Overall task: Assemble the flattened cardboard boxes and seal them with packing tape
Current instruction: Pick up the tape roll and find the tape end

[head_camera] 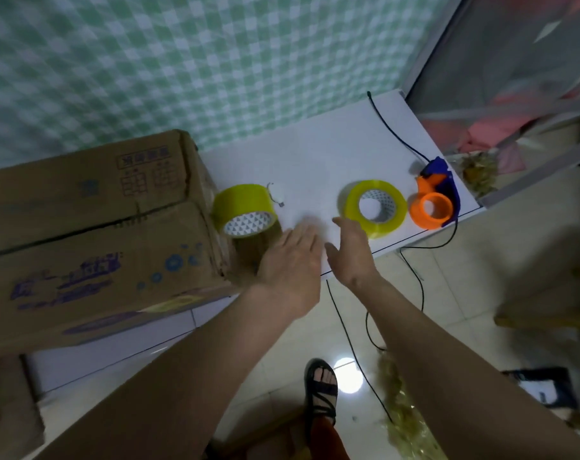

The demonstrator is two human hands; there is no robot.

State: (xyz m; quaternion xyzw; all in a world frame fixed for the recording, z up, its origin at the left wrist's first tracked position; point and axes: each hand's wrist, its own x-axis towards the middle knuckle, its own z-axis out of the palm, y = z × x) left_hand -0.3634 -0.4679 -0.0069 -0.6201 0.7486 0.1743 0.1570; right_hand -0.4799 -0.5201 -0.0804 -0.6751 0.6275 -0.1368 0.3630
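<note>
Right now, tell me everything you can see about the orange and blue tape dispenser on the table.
The tape dispenser looks like plastic: an orange round hub, open in the middle with no roll loaded, and a dark blue handle and guard behind it. It sits on the white table near the right end, close to the front edge, just right of a yellow-green tape roll, seemingly not touching it. A black cord runs up to it. Neither hand touches it.

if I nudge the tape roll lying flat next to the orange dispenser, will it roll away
Probably not: that tape roll lies flat on the white table, so it should slide rather than roll. It looks nearly full, so likely rather heavy. Tipped on edge, it could roll.
</note>
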